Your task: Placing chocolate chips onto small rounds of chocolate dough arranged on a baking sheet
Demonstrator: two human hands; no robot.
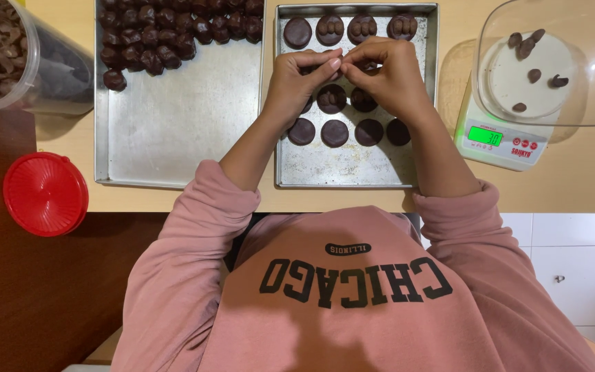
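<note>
Chocolate discs [335, 132], about eleven visible on the right metal tray [352, 169], left hand [296, 77] and right hand [385, 72] fingertips pinched together above them, contents hidden, second tray [180, 124] of dark balls, one scale [500, 138], one red lid [45, 193]

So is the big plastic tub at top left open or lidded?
Open. The tub shows brown pieces through its uncovered mouth, and a red lid lies apart from it on the dark table below.

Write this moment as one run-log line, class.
left hand: fingers pinched with right | right hand: same, held item hidden | below: tray of chocolate discs | right: scale
</note>
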